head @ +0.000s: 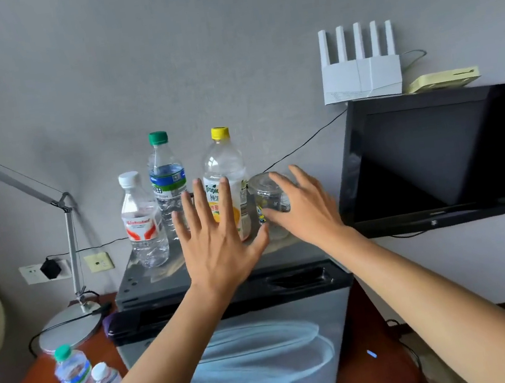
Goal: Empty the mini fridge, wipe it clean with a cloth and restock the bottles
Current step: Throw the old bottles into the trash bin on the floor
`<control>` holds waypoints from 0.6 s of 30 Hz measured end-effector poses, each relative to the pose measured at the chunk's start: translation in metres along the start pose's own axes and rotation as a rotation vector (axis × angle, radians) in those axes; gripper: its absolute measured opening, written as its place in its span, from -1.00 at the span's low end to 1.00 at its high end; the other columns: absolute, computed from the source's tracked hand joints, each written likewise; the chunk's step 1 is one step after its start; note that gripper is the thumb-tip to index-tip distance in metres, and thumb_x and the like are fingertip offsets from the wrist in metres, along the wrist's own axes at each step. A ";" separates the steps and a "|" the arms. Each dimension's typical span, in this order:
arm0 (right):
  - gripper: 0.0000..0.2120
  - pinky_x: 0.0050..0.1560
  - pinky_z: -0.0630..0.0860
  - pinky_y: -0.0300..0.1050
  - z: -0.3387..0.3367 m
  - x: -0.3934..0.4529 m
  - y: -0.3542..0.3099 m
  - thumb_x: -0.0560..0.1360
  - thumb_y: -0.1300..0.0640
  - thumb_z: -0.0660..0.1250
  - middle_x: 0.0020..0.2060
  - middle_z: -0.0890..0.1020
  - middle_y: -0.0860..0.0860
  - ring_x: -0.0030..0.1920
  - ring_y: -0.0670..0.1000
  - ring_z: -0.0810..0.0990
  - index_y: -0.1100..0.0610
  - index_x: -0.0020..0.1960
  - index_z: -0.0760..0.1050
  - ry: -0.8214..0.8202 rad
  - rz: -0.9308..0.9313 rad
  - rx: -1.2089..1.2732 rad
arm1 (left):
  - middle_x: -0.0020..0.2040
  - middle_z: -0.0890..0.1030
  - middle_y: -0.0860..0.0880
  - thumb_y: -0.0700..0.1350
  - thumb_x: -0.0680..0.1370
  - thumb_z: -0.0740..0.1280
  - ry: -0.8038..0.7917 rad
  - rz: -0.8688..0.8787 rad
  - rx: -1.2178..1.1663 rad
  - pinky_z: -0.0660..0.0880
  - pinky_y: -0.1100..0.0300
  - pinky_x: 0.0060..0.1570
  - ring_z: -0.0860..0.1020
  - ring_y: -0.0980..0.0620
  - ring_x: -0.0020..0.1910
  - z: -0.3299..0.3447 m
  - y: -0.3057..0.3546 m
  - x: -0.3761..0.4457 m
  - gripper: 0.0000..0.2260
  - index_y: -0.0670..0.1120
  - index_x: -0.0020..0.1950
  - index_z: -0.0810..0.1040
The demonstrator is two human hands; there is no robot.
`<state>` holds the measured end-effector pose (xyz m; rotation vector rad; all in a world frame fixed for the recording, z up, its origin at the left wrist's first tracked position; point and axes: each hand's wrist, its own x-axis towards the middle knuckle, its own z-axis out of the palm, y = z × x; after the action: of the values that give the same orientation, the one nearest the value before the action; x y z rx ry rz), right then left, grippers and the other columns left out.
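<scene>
Both hands are spread, fingers straight: the left hand (216,244) before the yellow-capped juice bottle (225,175), the right hand (306,210) at the clear glass jar (266,196), all atop the mini fridge (232,338). The bottle seems nearly empty, light, easily dented; a mid-body grasp is advised.

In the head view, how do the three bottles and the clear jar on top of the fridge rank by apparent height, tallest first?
1. Green-capped bottle and yellow-capped juice bottle: they look about equal, so I do not rank them.
2. White-capped bottle.
3. Clear jar, partly hidden by the right hand.
</scene>
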<state>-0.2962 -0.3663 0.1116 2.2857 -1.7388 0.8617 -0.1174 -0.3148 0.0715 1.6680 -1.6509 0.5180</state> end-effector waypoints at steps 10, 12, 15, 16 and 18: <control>-0.47 0.29 0.51 0.03 -0.008 -0.013 0.038 0.46 -0.12 0.52 0.57 0.28 -0.01 0.41 0.08 0.47 -0.05 0.39 0.52 0.120 -0.077 0.337 | 0.50 0.37 -0.31 0.14 0.57 0.35 0.228 0.156 -0.136 0.38 -0.20 0.41 0.37 -0.32 0.48 -0.010 0.042 -0.026 -0.31 -0.23 0.57 0.33; -0.47 0.31 0.48 0.00 -0.025 -0.038 0.043 0.44 -0.09 0.55 0.56 0.28 0.03 0.45 0.07 0.42 -0.01 0.37 0.55 0.163 -0.079 0.392 | 0.44 0.44 -0.25 0.15 0.57 0.37 0.141 0.161 -0.202 0.48 -0.14 0.33 0.46 -0.26 0.39 -0.012 0.058 -0.037 -0.31 -0.25 0.54 0.35; -0.50 0.37 0.34 -0.19 -0.051 -0.094 0.050 0.41 0.00 0.57 0.55 0.29 0.08 0.51 0.02 0.34 0.01 0.31 0.56 0.179 -0.079 0.452 | 0.44 0.50 -0.12 0.29 0.49 0.36 -0.041 0.059 -0.374 0.50 0.01 0.27 0.49 -0.10 0.39 -0.019 0.089 -0.060 -0.17 -0.19 0.58 0.27; -0.51 0.40 0.31 -0.23 -0.058 -0.116 0.053 0.40 0.02 0.57 0.54 0.31 0.07 0.52 -0.02 0.33 0.01 0.29 0.56 0.170 -0.076 0.467 | 0.43 0.51 -0.04 0.33 0.45 0.34 -0.110 0.027 -0.449 0.52 0.02 0.24 0.50 -0.04 0.38 -0.022 0.099 -0.070 -0.14 -0.12 0.61 0.22; -0.52 0.42 0.30 -0.26 -0.070 -0.157 0.059 0.37 0.00 0.54 0.54 0.31 0.05 0.54 -0.11 0.29 0.00 0.26 0.54 0.130 -0.056 0.480 | 0.33 0.59 0.11 0.37 0.38 0.29 -0.238 0.020 -0.541 0.54 0.03 0.12 0.56 0.04 0.28 -0.028 0.118 -0.090 -0.14 0.07 0.61 0.19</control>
<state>-0.4016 -0.2222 0.0749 2.4646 -1.5319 1.5159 -0.2356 -0.2232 0.0499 1.3414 -1.7756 -0.1267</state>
